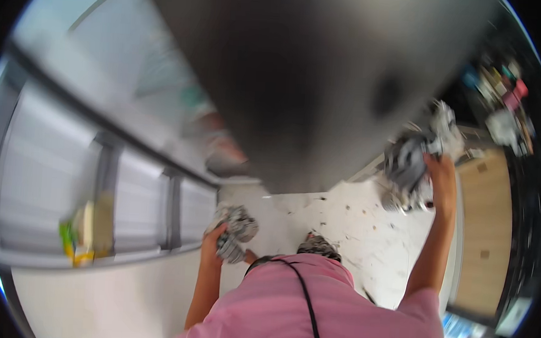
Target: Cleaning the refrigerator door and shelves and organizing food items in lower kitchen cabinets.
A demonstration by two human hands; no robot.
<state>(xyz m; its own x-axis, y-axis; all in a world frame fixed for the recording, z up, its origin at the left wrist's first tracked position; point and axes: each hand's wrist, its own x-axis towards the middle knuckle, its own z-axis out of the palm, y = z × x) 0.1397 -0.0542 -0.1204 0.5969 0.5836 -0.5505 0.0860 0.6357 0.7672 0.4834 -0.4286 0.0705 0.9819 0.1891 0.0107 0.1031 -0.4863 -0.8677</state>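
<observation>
My left hand is closed around a bunched grey-and-white patterned cloth, held low in front of my pink shirt. My right hand is raised out to the right and grips a larger bundle of grey and white cloth, which hangs below and beside the fingers. A big dark blurred shape fills the upper middle of the view and hides what lies behind it. Both forearms are bare and rise from the lower edge.
A white speckled floor lies below. White panelled cabinet fronts run along the left, with a yellow-green object on them. A wooden surface stands at the right, with several colourful items behind it. My patterned shoe shows below.
</observation>
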